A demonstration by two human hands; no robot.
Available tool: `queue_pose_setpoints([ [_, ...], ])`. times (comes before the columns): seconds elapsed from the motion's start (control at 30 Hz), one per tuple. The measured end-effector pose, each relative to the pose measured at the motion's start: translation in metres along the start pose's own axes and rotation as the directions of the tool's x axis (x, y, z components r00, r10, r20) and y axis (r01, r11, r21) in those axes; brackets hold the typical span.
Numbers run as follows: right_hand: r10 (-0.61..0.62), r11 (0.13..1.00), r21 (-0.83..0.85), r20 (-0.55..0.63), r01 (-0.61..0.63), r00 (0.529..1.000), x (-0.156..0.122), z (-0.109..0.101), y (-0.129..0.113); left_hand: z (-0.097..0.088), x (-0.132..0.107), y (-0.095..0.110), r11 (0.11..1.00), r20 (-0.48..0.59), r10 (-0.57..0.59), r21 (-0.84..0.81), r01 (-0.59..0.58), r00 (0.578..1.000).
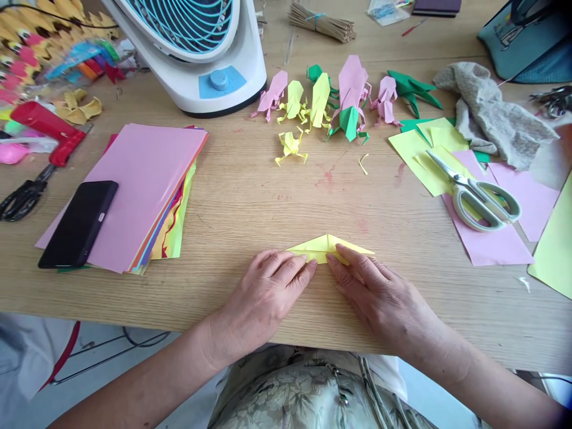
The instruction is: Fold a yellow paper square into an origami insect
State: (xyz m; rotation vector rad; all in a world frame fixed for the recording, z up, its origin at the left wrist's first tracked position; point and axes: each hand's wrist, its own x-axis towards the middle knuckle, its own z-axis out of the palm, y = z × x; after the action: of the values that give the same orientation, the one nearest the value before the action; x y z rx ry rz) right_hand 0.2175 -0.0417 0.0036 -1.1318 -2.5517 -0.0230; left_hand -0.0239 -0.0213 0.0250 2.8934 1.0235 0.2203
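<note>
A folded piece of yellow paper (328, 244) lies near the table's front edge, wide and low with a peak at its middle. My left hand (272, 286) holds its left side, thumb and fingertips pressing on the near edge. On the right side, my right hand (373, 286) grips the paper, its index finger on top and the thumb by the near edge. My fingers cover parts of both ends. Beyond the hands stand several folded paper frogs, among them a small yellow frog (291, 146) and a large pink one (353, 83).
At left, a black phone (78, 223) rests on a stack of coloured paper (147, 173). A white fan (214, 65) stands behind it. Scissors (478, 196) lie on yellow and pink sheets at right, near a grey cloth (491, 113). A red glue gun (49, 131) is far left.
</note>
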Motion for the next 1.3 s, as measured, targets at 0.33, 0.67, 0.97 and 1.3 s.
queue_pose_setpoints([
  [0.33, 0.006, 0.998, 0.061, -0.012, -0.005, 1.000, 0.006, -0.004, 0.000, -0.003, 0.010, 0.012, 0.984, 0.092, -0.034, 0.178, 0.017, 0.995],
  [0.67, -0.015, 0.999, 0.047, -0.035, 0.016, 0.999, 0.009, -0.006, 0.000, 0.006, 0.008, 0.018, 0.986, 0.018, -0.142, 0.088, 0.140, 0.990],
  [0.97, -0.041, 0.999, 0.003, -0.027, 0.041, 0.999, 0.007, -0.003, 0.001, 0.014, -0.003, 0.026, 0.986, -0.068, -0.162, 0.034, 0.165, 0.984],
  [1.3, -0.037, 0.999, -0.010, 0.126, 0.039, 0.991, 0.006, 0.003, 0.000, 0.001, 0.004, 0.020, 0.986, -0.078, -0.164, 0.018, 0.166, 0.983],
])
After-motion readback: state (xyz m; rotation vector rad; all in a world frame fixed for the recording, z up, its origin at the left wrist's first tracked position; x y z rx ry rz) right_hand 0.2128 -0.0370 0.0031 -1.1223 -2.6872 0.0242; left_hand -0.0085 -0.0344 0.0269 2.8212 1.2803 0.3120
